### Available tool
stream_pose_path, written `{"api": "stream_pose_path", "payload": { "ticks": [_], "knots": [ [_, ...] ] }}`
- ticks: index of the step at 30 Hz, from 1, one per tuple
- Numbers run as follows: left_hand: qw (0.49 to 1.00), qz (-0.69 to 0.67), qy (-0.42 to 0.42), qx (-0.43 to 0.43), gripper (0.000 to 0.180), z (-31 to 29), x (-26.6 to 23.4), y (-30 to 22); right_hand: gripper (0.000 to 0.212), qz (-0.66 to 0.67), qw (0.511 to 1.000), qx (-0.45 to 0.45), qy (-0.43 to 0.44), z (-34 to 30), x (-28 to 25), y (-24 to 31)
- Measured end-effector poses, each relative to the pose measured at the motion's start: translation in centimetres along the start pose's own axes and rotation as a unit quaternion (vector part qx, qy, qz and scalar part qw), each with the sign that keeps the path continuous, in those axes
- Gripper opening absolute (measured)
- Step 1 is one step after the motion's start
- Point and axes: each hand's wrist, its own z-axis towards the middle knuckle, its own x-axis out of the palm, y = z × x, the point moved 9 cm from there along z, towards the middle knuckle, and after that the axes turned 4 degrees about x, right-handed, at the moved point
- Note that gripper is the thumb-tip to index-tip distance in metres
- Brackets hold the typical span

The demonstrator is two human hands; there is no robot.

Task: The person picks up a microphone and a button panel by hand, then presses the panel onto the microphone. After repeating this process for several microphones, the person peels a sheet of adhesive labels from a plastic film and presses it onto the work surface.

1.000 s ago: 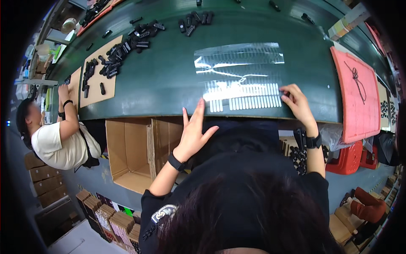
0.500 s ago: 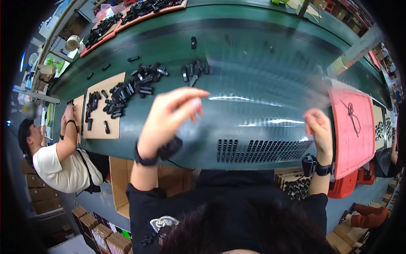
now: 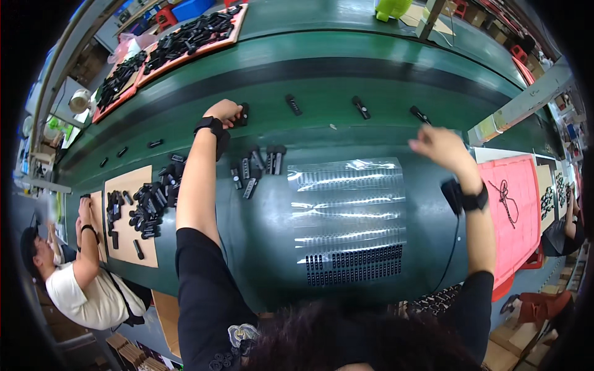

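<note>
My left hand (image 3: pixel 224 113) reaches to the far part of the green bench, its fingers closed at the left edge of a small black oblong device (image 3: pixel 244 114). Farther right, my right hand (image 3: pixel 440 149) hovers with its thumb and fingers a little apart, somewhat blurred. Its fingertips are close to the lower end of another black device (image 3: pixel 419 114); whether they touch it I cannot tell. Two more such devices, one left of centre (image 3: pixel 293 104) and one right of centre (image 3: pixel 361 107), lie between my hands. Nearer me is a clear plastic sheet (image 3: pixel 348 201) with rows of black pieces (image 3: pixel 354 264) along its near end.
Loose black devices lie in a small group (image 3: pixel 258 167) and a larger heap (image 3: pixel 150 207) on cardboard at left. Pink trays (image 3: pixel 185 52) full of them stand far left. A pink lid-like panel (image 3: pixel 510 210) is at right. A co-worker (image 3: pixel 77 278) sits at left.
Both my hands have moved away from me across the bench, the left to a black device. The blurred clear sheet now lies flat and still between my arms.
</note>
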Motion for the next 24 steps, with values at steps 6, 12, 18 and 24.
{"api": "stream_pose_path", "payload": {
  "ticks": [6, 12, 18, 24],
  "knots": [
    [0.995, -0.088, -0.019, -0.05, 0.052, 1.1, 2.0, -6.7, 0.054, -0.026, 0.997, 0.051, 0.053, 13.4, 5.5, 4.8],
    [0.99, 0.06, -0.123, 0.03, 0.063, 2.7, 1.0, -7.9, 0.044, 0.035, 0.992, -0.081, 0.094, 14.1, 7.9, 8.6],
    [0.993, -0.076, -0.077, -0.053, 0.062, 0.2, 1.1, -6.3, 0.04, 0.086, 0.985, 0.042, -0.146, 11.9, 1.8, -2.5],
    [0.999, -0.028, -0.031, -0.029, 0.056, 0.4, 3.2, -9.1, 0.046, 0.036, 0.992, 0.124, -0.009, 10.6, 6.6, -9.6]
  ]
}}
